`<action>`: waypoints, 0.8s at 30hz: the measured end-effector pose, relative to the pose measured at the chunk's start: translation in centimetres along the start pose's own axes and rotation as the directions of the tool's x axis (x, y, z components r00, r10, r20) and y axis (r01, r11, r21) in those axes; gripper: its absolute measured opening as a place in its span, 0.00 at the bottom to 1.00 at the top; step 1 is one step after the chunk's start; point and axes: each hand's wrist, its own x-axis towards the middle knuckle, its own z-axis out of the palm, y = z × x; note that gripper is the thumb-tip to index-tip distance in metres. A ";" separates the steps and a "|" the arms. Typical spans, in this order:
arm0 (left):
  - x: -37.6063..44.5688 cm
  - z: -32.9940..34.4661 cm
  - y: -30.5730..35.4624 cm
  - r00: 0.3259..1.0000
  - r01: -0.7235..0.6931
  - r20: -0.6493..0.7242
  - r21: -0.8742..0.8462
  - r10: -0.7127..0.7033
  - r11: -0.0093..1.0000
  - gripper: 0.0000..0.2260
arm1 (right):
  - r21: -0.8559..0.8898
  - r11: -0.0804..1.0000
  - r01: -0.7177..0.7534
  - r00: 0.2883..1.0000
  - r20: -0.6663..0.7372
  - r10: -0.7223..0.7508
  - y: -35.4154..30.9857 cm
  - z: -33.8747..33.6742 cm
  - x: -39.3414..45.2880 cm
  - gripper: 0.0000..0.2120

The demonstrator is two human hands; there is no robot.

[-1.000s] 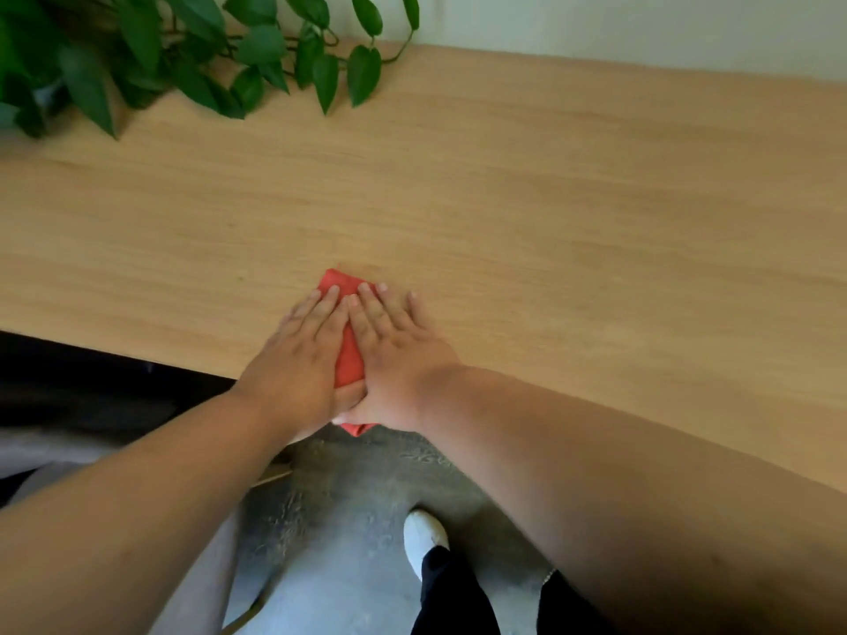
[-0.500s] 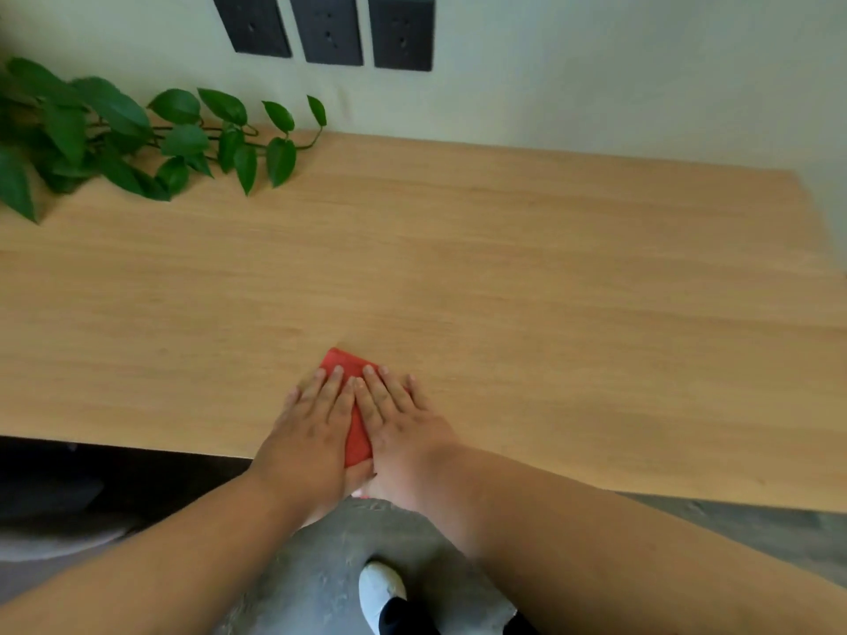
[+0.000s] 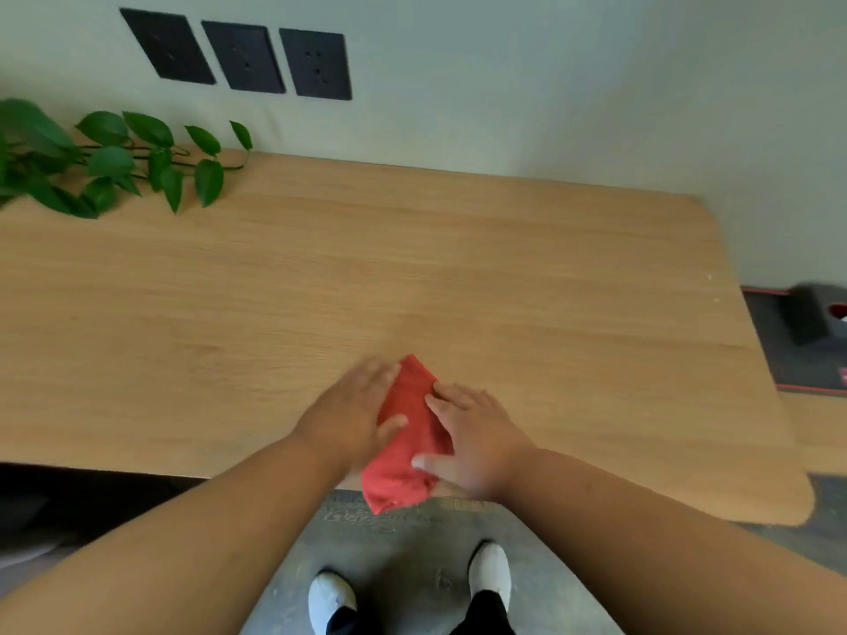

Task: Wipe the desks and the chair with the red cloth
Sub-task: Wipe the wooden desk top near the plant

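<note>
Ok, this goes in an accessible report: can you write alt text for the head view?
Two hands, left hand and right hand, press a red cloth flat at the near edge of a wooden desk. A leafy plant trails at the far left, below three black wall sockets.

Both forearms are bare to the frame edge; no sleeves, watch or rings are visible. The left hand (image 3: 355,417) and right hand (image 3: 476,440) are ungloved. At 6 o'clock: white shoes (image 3: 489,571) with rounded toes, and black trouser legs (image 3: 486,611) above them.
</note>
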 end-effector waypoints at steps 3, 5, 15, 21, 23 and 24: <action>-1.2 0.0 -0.1 0.847 0.470 -0.083 -0.347 -0.525 0.812 0.31 | 0.399 0.910 -0.111 0.979 -0.115 0.170 -0.6 -1.2 1.5 0.32; -1.6 0.2 -0.3 0.865 0.458 0.002 -0.409 -0.501 0.789 0.14 | 0.529 0.832 -0.164 0.968 -0.075 0.239 -1.8 -1.5 3.3 0.39; -5.6 -1.8 0.3 0.767 0.438 -0.032 -0.704 -0.641 0.560 0.09 | 0.508 0.859 -0.067 0.997 0.062 0.041 -6.6 -2.9 5.4 0.15; -15.8 -5.5 -2.1 0.692 0.365 -0.067 -0.827 -0.719 0.428 0.15 | 0.610 0.790 0.059 0.980 0.114 -0.161 -15.7 -2.1 3.1 0.14; -20.1 -6.4 -3.3 0.683 0.355 -0.053 -0.848 -0.729 0.394 0.20 | 0.596 0.794 0.122 0.967 0.108 -0.229 -19.5 -1.5 2.6 0.11; -22.3 -6.5 -3.9 0.673 0.360 -0.047 -0.851 -0.738 0.382 0.22 | 0.585 0.797 0.151 0.961 0.100 -0.256 -21.5 -1.1 2.4 0.10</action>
